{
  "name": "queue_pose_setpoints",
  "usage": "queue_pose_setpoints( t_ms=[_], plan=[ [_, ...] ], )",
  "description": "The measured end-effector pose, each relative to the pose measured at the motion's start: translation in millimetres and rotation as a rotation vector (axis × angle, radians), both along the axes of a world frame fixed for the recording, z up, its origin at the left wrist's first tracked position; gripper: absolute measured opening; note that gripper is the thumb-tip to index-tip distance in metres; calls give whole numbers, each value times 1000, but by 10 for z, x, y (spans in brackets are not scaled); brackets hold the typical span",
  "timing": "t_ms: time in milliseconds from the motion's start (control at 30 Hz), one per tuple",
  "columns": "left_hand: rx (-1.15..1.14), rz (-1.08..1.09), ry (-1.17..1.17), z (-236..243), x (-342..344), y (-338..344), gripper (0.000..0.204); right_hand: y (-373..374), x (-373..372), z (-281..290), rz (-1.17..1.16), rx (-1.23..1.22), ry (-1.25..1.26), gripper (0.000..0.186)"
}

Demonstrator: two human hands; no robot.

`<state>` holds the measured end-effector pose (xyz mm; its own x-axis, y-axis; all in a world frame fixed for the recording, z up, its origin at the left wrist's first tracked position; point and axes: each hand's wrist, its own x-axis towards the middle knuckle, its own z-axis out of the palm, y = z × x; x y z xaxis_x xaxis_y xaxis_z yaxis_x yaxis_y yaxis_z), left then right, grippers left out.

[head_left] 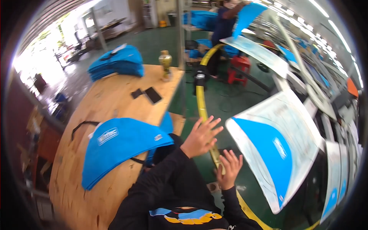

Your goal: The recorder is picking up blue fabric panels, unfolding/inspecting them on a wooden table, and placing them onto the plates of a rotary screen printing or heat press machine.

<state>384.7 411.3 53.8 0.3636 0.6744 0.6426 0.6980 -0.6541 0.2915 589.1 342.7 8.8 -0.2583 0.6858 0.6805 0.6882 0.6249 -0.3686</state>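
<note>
I'm watching both hands working the gap between table and platen. My left hand is hovering over the curved yellow rail, its fingers standing spread and straight, gripping nothing. My right hand is sitting lower and closer in, palm turned inward, fingers parted and slightly curling, also holding nothing; whether it is brushing the rail, I can't tell.

Just to the right, a blue fabric panel is lying on a tilted white platen, its pale printed mark showing. Over on the left, more blue fabric pieces are resting on the wooden table and overhanging its near edge, a black strap poking out behind. Farther up the table a blue stack is waiting, and a phone is lying near a bottle.

Beyond the rail, a co-worker is holding up a blue sheet above another white platen, near a red stool.
</note>
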Motion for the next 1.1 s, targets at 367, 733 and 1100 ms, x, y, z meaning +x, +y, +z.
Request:
queue_pose_setpoints(
  t_ms=[367,733,1100],
  plan=[
    [-107,59,120,-986,1005,1915,54,-494,2552,-284,-1359,-297,-352,34],
    [-186,42,58,-1022,1241,2097,35,-354,2443,-277,-1028,-116,69,17],
    [-304,77,-73,-792,1236,1978,23,-363,2532,-381,-1268,-290,-260,20]
  ],
)
